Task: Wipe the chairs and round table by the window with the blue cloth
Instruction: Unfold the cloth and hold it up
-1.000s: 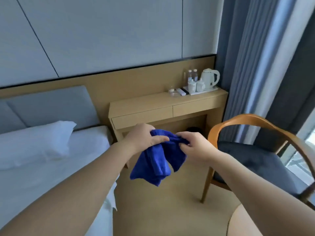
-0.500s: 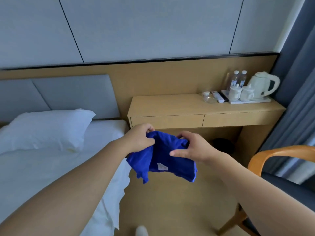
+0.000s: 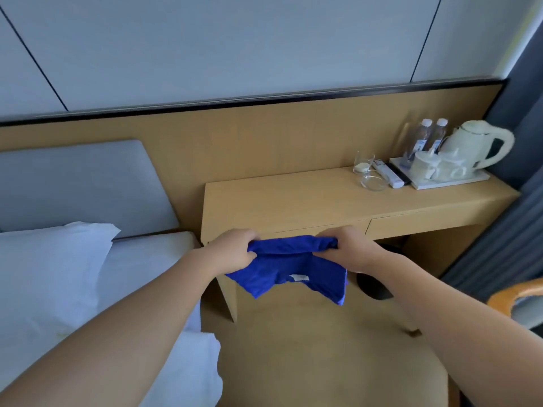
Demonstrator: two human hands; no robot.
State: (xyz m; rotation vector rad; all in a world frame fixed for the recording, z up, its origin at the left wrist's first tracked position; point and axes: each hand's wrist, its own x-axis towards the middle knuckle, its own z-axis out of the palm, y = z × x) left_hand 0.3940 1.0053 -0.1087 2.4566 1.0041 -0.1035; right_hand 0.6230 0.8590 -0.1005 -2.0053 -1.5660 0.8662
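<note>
Left grip: your fingers curl round the cloth's upper left edge.
Right grip: pinches the upper right edge.
Blue cloth: held in the air, stretched between both grips, with the lower part hanging loose and a white label showing.
Chair: only its wooden arm shows, at your right.
Surface: beyond the cloth, with the kettle, cups and bottles at its far right.

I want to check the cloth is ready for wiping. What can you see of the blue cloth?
The blue cloth is deep blue, soft and towel-like, with a small white tag low on its front. It hangs in front of the wooden desk, top edge bunched. The left hand and right hand hold either end, and the lower corners droop.
</note>
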